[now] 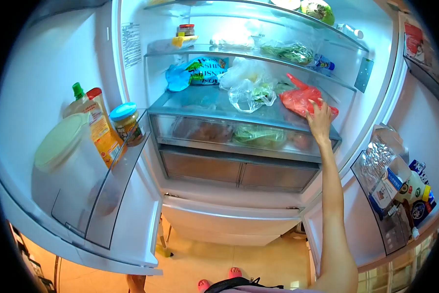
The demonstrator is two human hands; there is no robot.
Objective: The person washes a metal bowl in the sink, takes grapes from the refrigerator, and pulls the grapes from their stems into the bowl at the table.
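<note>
My right hand reaches into the open fridge, its bent fingers gripping a red plastic bag at the right of the lower glass shelf. What the bag holds is hidden. Left of it lies a clear plastic bag with something green inside. A blue printed bag lies farther left on that shelf. Only a small part of my left hand shows, below the bottom edge of the left fridge door; its fingers are hidden.
Drawers sit beneath the shelf. Leafy greens in plastic lie on the shelf above. The left door rack holds a lidded plastic container and a blue-lidded jar. Packages and a yellow-capped pouch fill the right door rack.
</note>
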